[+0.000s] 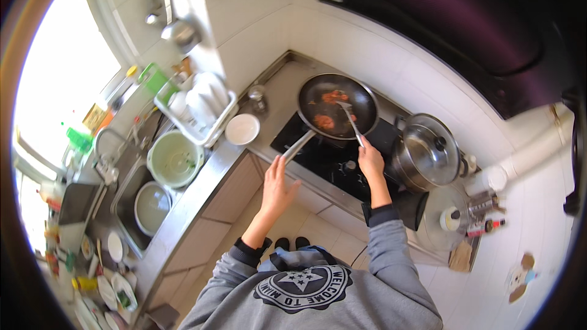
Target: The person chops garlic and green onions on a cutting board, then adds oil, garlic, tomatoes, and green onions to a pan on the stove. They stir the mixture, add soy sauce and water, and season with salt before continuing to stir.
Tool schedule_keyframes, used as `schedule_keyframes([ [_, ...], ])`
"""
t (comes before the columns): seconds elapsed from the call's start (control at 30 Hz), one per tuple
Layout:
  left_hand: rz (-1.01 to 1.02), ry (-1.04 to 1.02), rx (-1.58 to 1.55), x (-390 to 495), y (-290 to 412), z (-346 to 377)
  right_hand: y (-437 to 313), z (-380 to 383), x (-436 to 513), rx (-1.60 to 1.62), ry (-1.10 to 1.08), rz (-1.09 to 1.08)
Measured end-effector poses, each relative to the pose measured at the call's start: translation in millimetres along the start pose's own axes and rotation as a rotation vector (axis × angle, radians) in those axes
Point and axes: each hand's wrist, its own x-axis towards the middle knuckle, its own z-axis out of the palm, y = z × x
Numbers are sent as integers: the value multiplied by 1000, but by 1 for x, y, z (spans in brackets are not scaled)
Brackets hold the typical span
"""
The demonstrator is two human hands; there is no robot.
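My right hand point(370, 161) is closed around the handle of a metal spatula point(352, 118), whose blade rests among the food in a dark frying pan point(362, 105). Reddish-orange pieces of food point(324, 122) lie in separate clumps in the pan, which sits over the black gas stove point(316, 165). At the end of the pan's metal handle point(300, 145) is my left hand point(277, 189), fingers extended and thumb apart, not wrapped around it. Whether its fingertips touch the handle cannot be told.
A lidded steel pot point(412, 165) stands right of the pan, near a glass lid point(431, 220). Left are a white bowl point(242, 129), a glass jar point(257, 96), a dish rack point(212, 135) and a sink point(120, 211) with a green basin point(156, 160). The dark range hood point(449, 23) hangs above.
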Motion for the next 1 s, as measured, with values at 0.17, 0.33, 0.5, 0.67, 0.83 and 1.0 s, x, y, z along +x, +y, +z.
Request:
schedule_keyframes([
  [0.17, -36, 71, -7, -14, -4, -6, 11, 11, -21, -19, -156, -39],
  [0.33, -272, 183, -87, -30, -32, -13, -15, -13, -35, -93, -163, -83],
  [0.5, -616, 331, -574, -12, -108, -21, -93, -26, -62, 284, 185, -533],
  [0.67, -859, 224, -778, 36, -199, -4, -191, 7, -121, 388, -127, -830],
  [0.83, -1023, 26, -871, 89, -279, 26, -229, 47, -137, 376, -291, -662],
  [1.0, -987, -135, -938, 112, -311, 37, -253, 80, -141, 411, -396, -415],
])
